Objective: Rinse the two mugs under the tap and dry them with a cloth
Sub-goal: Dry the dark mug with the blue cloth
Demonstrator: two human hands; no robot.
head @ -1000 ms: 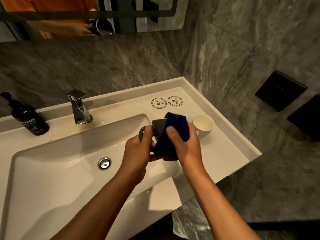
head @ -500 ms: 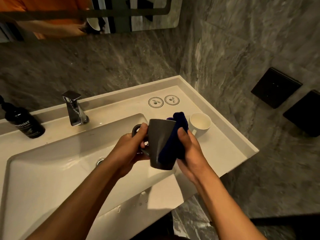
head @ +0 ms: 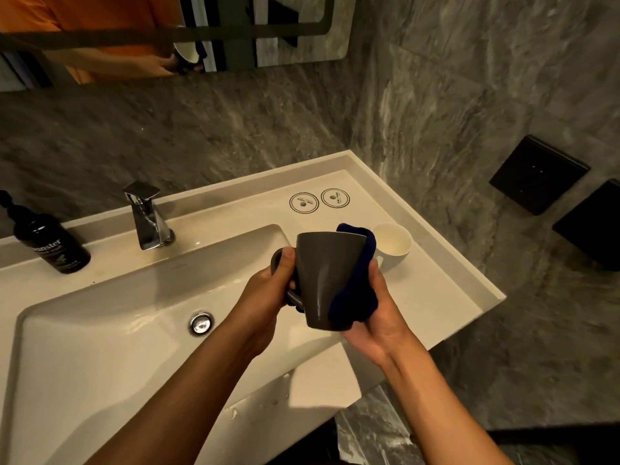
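Note:
A dark grey mug is held upright over the right end of the basin. My left hand grips its handle on the left. My right hand presses a dark blue cloth against the mug's right side and cups it from below. A white mug stands upright on the counter just behind the cloth, partly hidden by it. The chrome tap stands at the back left of the basin, with no water running.
The white sink has a round chrome drain. A black pump bottle stands at the far left. Two round printed marks lie on the counter at the back. Black wall panels hang on the right.
The grey mug has turned from tilted to upright and come closer. The cloth has slid from over the mug's mouth down to its right side.

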